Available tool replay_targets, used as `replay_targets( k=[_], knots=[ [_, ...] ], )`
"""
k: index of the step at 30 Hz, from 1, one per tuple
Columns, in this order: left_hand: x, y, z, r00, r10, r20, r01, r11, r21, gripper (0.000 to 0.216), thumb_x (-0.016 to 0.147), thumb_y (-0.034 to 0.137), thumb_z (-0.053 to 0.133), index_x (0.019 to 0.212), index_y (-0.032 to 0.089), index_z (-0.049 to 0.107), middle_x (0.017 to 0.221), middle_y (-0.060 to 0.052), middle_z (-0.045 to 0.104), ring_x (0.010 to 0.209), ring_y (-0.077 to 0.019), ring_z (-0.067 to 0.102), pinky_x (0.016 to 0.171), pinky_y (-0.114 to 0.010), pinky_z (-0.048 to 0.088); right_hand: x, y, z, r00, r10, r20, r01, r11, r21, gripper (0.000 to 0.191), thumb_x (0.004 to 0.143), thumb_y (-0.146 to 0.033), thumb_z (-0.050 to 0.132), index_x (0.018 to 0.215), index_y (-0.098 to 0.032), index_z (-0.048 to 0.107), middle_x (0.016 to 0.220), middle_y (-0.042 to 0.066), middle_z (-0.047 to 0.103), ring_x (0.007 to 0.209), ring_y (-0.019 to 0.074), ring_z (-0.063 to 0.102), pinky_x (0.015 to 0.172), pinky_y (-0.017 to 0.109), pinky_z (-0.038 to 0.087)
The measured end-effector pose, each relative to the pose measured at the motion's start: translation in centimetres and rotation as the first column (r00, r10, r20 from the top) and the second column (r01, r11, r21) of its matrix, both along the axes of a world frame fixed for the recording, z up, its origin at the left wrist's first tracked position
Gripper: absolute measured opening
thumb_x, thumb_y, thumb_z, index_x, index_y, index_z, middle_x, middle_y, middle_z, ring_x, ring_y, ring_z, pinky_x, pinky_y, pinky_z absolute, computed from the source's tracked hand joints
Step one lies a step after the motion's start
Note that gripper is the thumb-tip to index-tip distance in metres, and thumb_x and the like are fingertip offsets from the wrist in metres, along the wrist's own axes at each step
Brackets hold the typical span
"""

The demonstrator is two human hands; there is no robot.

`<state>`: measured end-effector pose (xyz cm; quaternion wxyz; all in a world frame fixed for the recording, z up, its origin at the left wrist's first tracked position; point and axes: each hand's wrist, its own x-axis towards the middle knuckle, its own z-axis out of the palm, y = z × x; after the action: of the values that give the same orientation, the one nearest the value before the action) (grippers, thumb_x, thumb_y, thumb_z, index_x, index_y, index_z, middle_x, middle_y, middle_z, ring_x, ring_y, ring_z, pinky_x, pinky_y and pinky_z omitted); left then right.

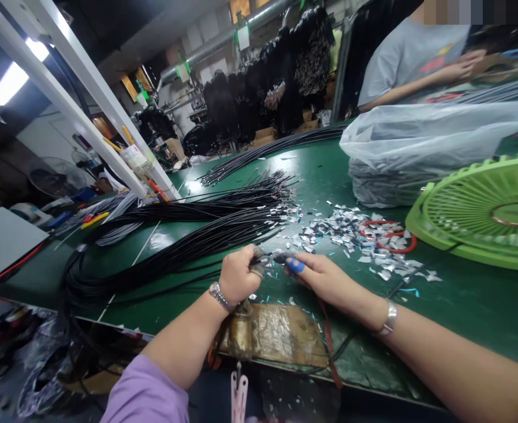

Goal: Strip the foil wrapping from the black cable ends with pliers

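Note:
My left hand is closed in a fist around the end of a black cable that leads left into a large bundle on the green table. My right hand pinches the same cable end from the right, a blue cap on one fingertip. The two hands almost touch above the table's near edge. Both wrists carry metal bracelets. Small silver and white scraps lie scattered just beyond my right hand.
A green fan grille lies at the right. A clear plastic bag of cables sits behind it. Red scissors rest among the scraps. Another person leans on the table at the far right. A taped brown pad covers the near edge.

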<state>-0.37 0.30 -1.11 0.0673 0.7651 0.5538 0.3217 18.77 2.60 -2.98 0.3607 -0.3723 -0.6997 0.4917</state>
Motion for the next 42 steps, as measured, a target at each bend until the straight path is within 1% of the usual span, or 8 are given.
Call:
replay_targets(
  k=[9,16,29,33,36,39,42],
  knots=[
    [0.07,-0.28,-0.02,0.993,0.003,-0.119,0.004,0.998,0.061,0.005,0.074,0.020,0.053,0.076,0.020,0.058,0.066,-0.002,0.062,0.064,-0.0156,0.060,0.060,-0.025,0.045,-0.63,-0.23,0.00,0.999,0.018,-0.040,-0.017,1.000,0.026,0.044,0.083,-0.058,0.045,0.059,-0.022,0.057,0.043,-0.005,0.036,0.043,0.0107,0.030,0.042,0.025,0.023],
    [0.22,-0.30,0.10,0.988,0.013,-0.157,0.004,0.995,0.103,0.006,0.073,0.020,0.051,0.073,0.020,0.057,0.062,-0.002,0.060,0.060,-0.0155,0.058,0.056,-0.024,0.043,-0.81,-0.27,-0.18,1.000,-0.001,-0.028,0.002,1.000,0.016,0.046,0.082,-0.059,0.045,0.058,-0.021,0.056,0.044,-0.004,0.038,0.043,0.0106,0.032,0.041,0.025,0.023],
    [0.27,-0.31,0.06,0.985,0.025,-0.173,-0.004,0.992,0.124,0.008,0.074,0.021,0.049,0.072,0.020,0.057,0.060,-0.002,0.059,0.058,-0.0152,0.056,0.054,-0.024,0.041,-1.01,-0.35,-0.61,0.999,0.003,-0.050,-0.005,0.999,-0.042,0.046,0.082,-0.061,0.044,0.060,-0.022,0.054,0.046,-0.004,0.038,0.044,0.0110,0.031,0.042,0.025,0.024],
    [0.20,-0.20,0.01,0.987,-0.015,-0.160,0.037,0.991,0.133,0.008,0.074,0.020,0.050,0.071,0.020,0.057,0.059,-0.001,0.058,0.056,-0.0142,0.055,0.054,-0.024,0.042,-0.91,-0.26,-0.35,1.000,-0.009,-0.028,0.009,1.000,0.004,0.045,0.082,-0.059,0.046,0.056,-0.022,0.052,0.044,-0.004,0.038,0.044,0.0114,0.031,0.043,0.025,0.024],
    [0.17,-0.02,-0.06,0.992,-0.071,-0.102,0.086,0.985,0.150,0.008,0.074,0.019,0.051,0.077,0.018,0.059,0.068,-0.003,0.062,0.062,-0.0142,0.058,0.059,-0.024,0.046,-0.81,-0.20,-0.11,0.999,-0.027,-0.017,0.027,0.999,0.034,0.044,0.082,-0.057,0.045,0.054,-0.023,0.052,0.043,-0.004,0.038,0.044,0.0119,0.032,0.045,0.026,0.026],
    [0.11,0.10,-0.15,0.995,-0.070,-0.068,0.082,0.977,0.198,0.011,0.075,0.018,0.051,0.082,0.018,0.060,0.073,-0.004,0.063,0.068,-0.0145,0.059,0.063,-0.025,0.048,-0.81,-0.21,0.01,0.999,-0.032,-0.011,0.033,0.999,0.038,0.044,0.082,-0.056,0.044,0.054,-0.023,0.051,0.043,-0.003,0.038,0.043,0.0121,0.032,0.046,0.027,0.028],
    [-0.01,0.06,-0.19,0.994,-0.069,-0.088,0.086,0.974,0.208,0.009,0.077,0.018,0.050,0.078,0.017,0.059,0.070,-0.004,0.061,0.066,-0.0148,0.057,0.062,-0.026,0.047,-0.87,-0.27,0.06,0.999,-0.034,-0.007,0.034,0.999,0.041,0.043,0.083,-0.054,0.044,0.054,-0.023,0.052,0.042,-0.003,0.039,0.043,0.0122,0.033,0.047,0.027,0.028]
  ],
)
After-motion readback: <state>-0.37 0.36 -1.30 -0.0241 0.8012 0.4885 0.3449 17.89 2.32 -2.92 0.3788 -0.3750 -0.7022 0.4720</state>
